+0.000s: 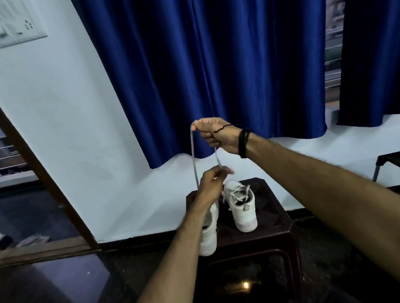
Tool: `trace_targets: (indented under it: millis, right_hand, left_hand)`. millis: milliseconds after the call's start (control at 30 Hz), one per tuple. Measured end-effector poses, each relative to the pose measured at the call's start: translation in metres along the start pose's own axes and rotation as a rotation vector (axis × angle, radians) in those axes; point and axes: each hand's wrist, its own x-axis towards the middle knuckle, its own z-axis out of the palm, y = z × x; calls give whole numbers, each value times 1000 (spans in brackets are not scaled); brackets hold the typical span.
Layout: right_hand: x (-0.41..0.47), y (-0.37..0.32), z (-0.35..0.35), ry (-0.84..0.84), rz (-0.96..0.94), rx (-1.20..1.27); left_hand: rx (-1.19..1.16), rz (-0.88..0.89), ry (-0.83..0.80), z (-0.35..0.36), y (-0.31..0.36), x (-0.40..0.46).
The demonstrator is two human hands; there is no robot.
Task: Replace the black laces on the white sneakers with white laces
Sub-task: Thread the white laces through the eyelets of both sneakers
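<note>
both hands pinch white lace (193, 151): right hand (217, 136) high, left hand (211, 182) above sneakers (242, 207).

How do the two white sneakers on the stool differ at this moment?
The right sneaker is in full view and already carries white lacing; the left sneaker is partly hidden behind the left hand and forearm, so its eyelets cannot be read. The white lace, held up by both hands, drops toward the left sneaker, not the right sneaker. Both are white and stand on the dark stool, heels toward the camera.
</note>
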Motion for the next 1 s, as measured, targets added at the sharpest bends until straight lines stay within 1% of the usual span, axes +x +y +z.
trace_targets:
  millis: [100,167,200,233,333,367,400,467,533,633,667,700,733,767,800,833,867,900,933,967,1000]
  right_hand:
    - [1,-11,-8,167,-103,0]
    - [2,-9,-22,293,-98,15]
    - [1,-6,-28,344,-68,-30]
    - [1,2,-36,380,-9,-145]
    - [-3,47,-55,398,292,-685]
    - [-7,62,-60,427,361,-798]
    - [-13,72,-65,473,389,-846]
    - [-27,79,-74,564,380,-835]
    - [-39,84,-89,602,377,-834]
    - [-47,98,-107,604,370,-828]
    - [-48,103,-108,589,411,-863]
    - [-46,107,-102,554,491,-982]
    - [-46,109,-93,509,581,-1172]
    - [-43,110,-82,465,595,-1332]
    - [-41,109,-68,398,507,-1363]
    - [-37,112,-55,262,371,-1235]
    - [-35,113,-42,84,276,-951]
    - [-33,115,-30,-95,263,-614]
    - [-34,117,-18,-229,300,-370]
    - [-34,121,-10,-308,311,-241]
    - [-34,125,-6,-340,307,-223]
  left_hand:
    - [-33,-70,-31,-14,-14,-10]
    - [-80,-138,-22,-21,-12,-21]
    - [-94,-173,-11,-25,-8,-25]
    - [-84,-188,-9,-28,-3,-27]
    - [49,-208,-69,-35,15,-27]
    - [84,-223,-104,-38,20,-28]
    - [116,-240,-135,-43,23,-28]
    - [141,-281,-184,-59,23,-31]
    - [156,-322,-185,-79,13,-35]
    - [246,-359,-87,-101,-5,-36]
    - [262,-355,-58,-104,-11,-35]
    - [267,-350,-35,-102,-14,-35]
    - [263,-329,-22,-99,-16,-32]
    - [257,-307,-13,-93,-16,-31]
    - [258,-287,-18,-86,-15,-27]
    - [254,-275,-22,-78,-13,-23]
    - [262,-265,-33,-72,-15,-17]
    - [274,-261,-32,-66,-17,-11]
    - [294,-255,-23,-62,-22,-4]
    - [313,-259,3,-58,-24,1]
    - [316,-265,24,-57,-28,5]
